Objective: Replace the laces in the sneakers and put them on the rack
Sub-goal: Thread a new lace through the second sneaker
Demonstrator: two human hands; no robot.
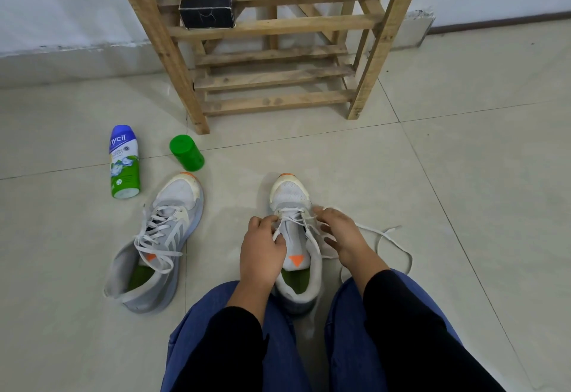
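Note:
Two white-grey sneakers with orange toe tips stand on the tiled floor. The right sneaker (pixel 292 196) sits between my knees, laced only near the toe. My left hand (pixel 262 252) pinches the white lace (pixel 386 237) at the sneaker's left eyelets. My right hand (pixel 340 234) grips the lace on the right side, and its loose end trails in loops over the floor to the right. The left sneaker (pixel 160 243) lies further left, fully laced with its ends loose. The wooden rack (pixel 275 76) stands ahead against the wall.
A black box (pixel 207 3) sits on an upper rack shelf. A blue-green bottle (pixel 123 162) and a green cap (pixel 187 153) lie on the floor left of the rack. My knees in blue trousers fill the bottom.

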